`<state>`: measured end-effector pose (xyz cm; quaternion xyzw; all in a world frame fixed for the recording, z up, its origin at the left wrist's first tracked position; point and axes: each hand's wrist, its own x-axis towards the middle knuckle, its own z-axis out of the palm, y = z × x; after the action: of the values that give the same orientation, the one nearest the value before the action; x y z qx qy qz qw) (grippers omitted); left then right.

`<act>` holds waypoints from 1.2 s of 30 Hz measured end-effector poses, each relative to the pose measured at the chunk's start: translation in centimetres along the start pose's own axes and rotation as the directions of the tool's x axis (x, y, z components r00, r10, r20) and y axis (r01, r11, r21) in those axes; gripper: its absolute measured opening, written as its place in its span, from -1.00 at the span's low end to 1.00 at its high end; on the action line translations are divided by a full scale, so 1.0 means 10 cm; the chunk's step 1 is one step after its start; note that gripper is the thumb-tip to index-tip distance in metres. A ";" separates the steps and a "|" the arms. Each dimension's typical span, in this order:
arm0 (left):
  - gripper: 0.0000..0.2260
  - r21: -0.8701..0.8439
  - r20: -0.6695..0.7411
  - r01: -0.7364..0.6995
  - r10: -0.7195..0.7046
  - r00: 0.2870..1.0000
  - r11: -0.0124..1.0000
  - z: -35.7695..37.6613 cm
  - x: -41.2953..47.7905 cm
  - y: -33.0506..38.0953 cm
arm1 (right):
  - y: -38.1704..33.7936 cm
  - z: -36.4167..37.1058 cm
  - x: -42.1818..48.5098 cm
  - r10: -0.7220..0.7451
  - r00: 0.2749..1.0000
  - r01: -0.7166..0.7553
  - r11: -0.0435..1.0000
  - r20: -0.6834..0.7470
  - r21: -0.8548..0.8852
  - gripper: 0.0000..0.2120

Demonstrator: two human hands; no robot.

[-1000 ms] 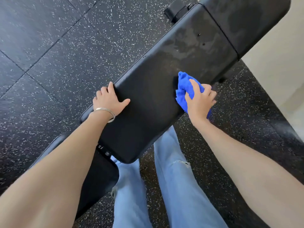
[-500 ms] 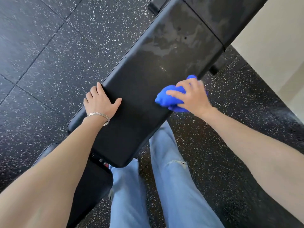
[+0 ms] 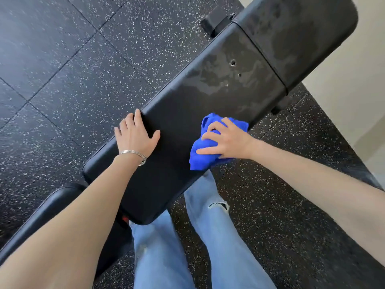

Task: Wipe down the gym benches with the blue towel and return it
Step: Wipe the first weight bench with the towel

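Note:
A long black padded bench (image 3: pixel 183 113) runs diagonally from lower left to upper right, with damp streaks on its far half. The blue towel (image 3: pixel 200 159) is bunched on the bench's near right edge. My right hand (image 3: pixel 229 138) lies over the towel with fingers curved round the wad, holding it against the pad. My left hand (image 3: pixel 135 136) rests flat on the bench's left edge, fingers reaching over the side and thumb on top. It wears thin bangles at the wrist.
A second black pad (image 3: pixel 302 34) joins the bench at its far end. Another black pad (image 3: pixel 52 205) sits low at the left beside my legs in blue jeans (image 3: pixel 218 226). Speckled black rubber floor (image 3: pixel 62 80) surrounds the bench. A pale wall (image 3: pixel 354 90) stands at the right.
My right hand has slid the towel along the bench's right edge toward me and turned so the fingers point left. My left hand has stayed in place on the left edge.

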<state>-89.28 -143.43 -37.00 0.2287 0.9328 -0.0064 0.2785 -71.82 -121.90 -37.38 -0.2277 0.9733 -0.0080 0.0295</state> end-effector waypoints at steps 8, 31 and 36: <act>-0.25 -0.016 0.033 0.082 -0.081 0.996 0.997 -0.01 0.03 0.17 | 0.79 -0.06 0.61 0.977 -0.112 -0.978 -0.141 0.180 0.156 -0.62; -0.31 -0.025 0.018 0.004 -0.003 1.000 1.000 -0.03 0.09 0.03 | 0.70 -0.14 1.24 0.398 0.914 -0.405 0.905 0.080 0.132 -0.61; -0.33 -0.070 0.047 -0.050 0.054 0.997 0.996 -0.09 0.13 -0.03 | 1.33 -0.19 0.82 0.104 0.969 -0.128 0.987 0.224 0.095 -0.60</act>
<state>-90.79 -143.02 -36.92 0.2429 0.9191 0.0275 0.3090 -85.18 -113.64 -36.32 -0.1677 0.9739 -0.0343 0.1492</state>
